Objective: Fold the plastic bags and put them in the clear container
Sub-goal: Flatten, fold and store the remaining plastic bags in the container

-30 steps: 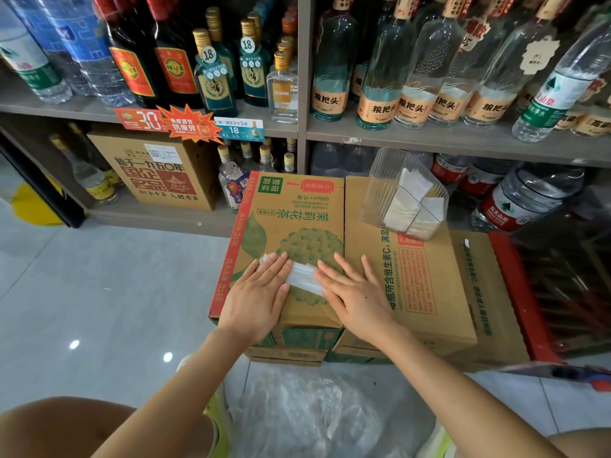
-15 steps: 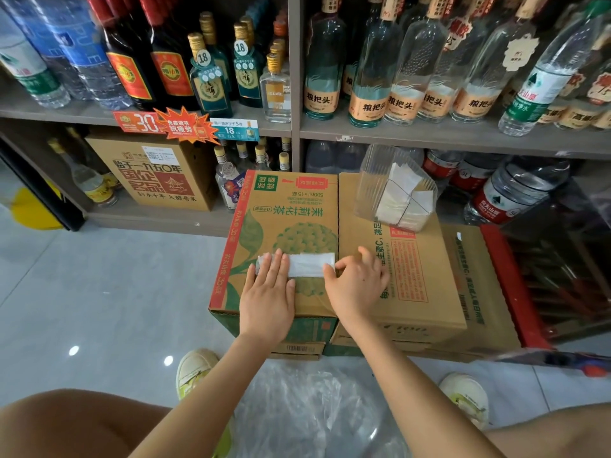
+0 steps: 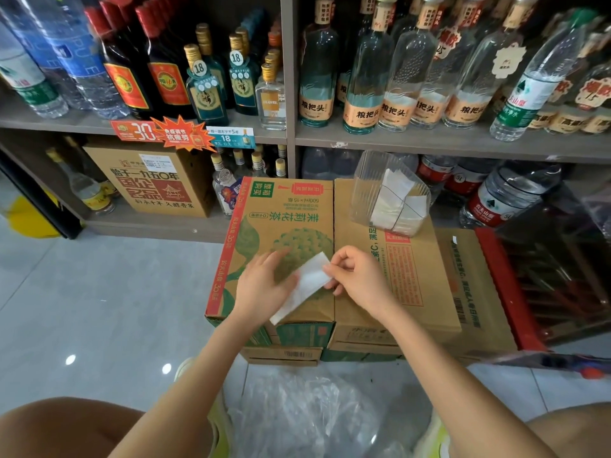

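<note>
A heap of loose plastic bags (image 3: 297, 421) is seen on the floor just in front of the green-printed carton (image 3: 284, 219), on its near side. These are judged to be thin, very light and slippery, so each is best gathered by an edge and flattened on the carton top.

Over the near half of the carton, 1 folded bag (image 3: 307, 284) is held as a narrow white strip, tilted, with its lower end hanging past the carton's near edge. The left hand (image 3: 261, 289) is laid with its fingers fairly straight against the strip's left side, and nothing is seen to be gripped by it. The strip's upper end is pinched between thumb and forefinger of the right hand (image 3: 358, 279), the other fingers being curled in.

The strip is judged limp and springy. The folds are likely to open if pressure is eased, so it is best taken across the folded layers, near an end.

Beyond the carton's far right corner, the clear container (image 3: 363, 180) is stood on a neighbouring box, with several folded bags (image 3: 393, 203) already inside it.
</note>
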The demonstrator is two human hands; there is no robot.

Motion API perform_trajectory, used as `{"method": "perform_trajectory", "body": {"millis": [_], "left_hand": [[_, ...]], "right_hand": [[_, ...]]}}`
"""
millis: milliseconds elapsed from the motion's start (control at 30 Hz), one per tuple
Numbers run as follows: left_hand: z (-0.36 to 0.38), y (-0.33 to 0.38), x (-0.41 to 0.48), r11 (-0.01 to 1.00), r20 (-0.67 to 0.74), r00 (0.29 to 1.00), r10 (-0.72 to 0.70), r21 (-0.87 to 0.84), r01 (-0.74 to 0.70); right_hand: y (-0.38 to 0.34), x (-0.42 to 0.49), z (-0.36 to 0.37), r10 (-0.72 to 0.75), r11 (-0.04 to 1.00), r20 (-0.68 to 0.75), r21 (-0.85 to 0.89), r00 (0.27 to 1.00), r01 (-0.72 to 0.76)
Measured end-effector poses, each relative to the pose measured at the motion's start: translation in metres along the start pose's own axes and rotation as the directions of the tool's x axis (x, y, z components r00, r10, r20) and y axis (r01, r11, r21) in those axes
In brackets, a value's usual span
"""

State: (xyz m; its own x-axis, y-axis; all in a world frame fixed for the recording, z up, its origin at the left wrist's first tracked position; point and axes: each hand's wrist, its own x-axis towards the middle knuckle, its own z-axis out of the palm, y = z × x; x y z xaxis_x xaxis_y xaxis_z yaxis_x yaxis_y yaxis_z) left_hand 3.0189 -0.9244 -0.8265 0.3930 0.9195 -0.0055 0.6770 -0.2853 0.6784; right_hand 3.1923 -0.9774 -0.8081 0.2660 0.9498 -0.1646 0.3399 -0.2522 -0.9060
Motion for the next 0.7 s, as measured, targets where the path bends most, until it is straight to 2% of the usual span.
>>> {"method": "perform_trajectory", "body": {"millis": [33, 67, 133, 300, 467, 533, 600, 700], "left_hand": [[-0.004, 0.005, 0.004, 0.985, 0.163, 0.985, -0.047, -0.156, 0.073], [-0.008, 0.01, 0.008, 0.927, 0.303, 0.951, -0.066, -0.335, 0.171], [-0.012, 0.016, 0.011, 0.788, 0.426, 0.903, -0.05, -0.539, 0.297], [-0.013, 0.022, 0.009, 0.707, 0.434, 0.901, -0.018, -0.632, 0.318], [-0.008, 0.019, 0.001, 0.653, 0.41, 0.911, -0.043, -0.679, 0.336], [-0.004, 0.019, -0.002, 0.631, 0.371, 0.926, -0.072, -0.702, 0.33], [-0.001, 0.02, -0.006, 0.596, 0.328, 0.938, -0.108, -0.734, 0.325], [0.003, 0.022, -0.009, 0.535, 0.281, 0.945, -0.167, -0.779, 0.326]], "right_hand": [[-0.004, 0.0, -0.006, -0.007, 1.0, 0.036, -0.007, 0.999, 0.007], [-0.008, 0.0, -0.013, -0.015, 0.999, 0.068, -0.029, 0.998, 0.017], [-0.014, 0.002, -0.025, -0.026, 0.997, 0.132, -0.066, 0.991, 0.035], [-0.024, 0.009, -0.045, -0.026, 0.995, 0.199, -0.091, 0.98, 0.044], [-0.022, 0.004, -0.046, 0.009, 0.999, 0.155, 0.041, 0.988, -0.016], [-0.019, -0.002, -0.039, 0.063, 0.987, 0.103, 0.14, 0.993, -0.077], [-0.015, -0.011, -0.029, 0.181, 0.942, 0.063, 0.277, 0.981, -0.192], [-0.011, -0.026, -0.009, 0.323, 0.831, 0.156, 0.425, 0.933, -0.359]]}}
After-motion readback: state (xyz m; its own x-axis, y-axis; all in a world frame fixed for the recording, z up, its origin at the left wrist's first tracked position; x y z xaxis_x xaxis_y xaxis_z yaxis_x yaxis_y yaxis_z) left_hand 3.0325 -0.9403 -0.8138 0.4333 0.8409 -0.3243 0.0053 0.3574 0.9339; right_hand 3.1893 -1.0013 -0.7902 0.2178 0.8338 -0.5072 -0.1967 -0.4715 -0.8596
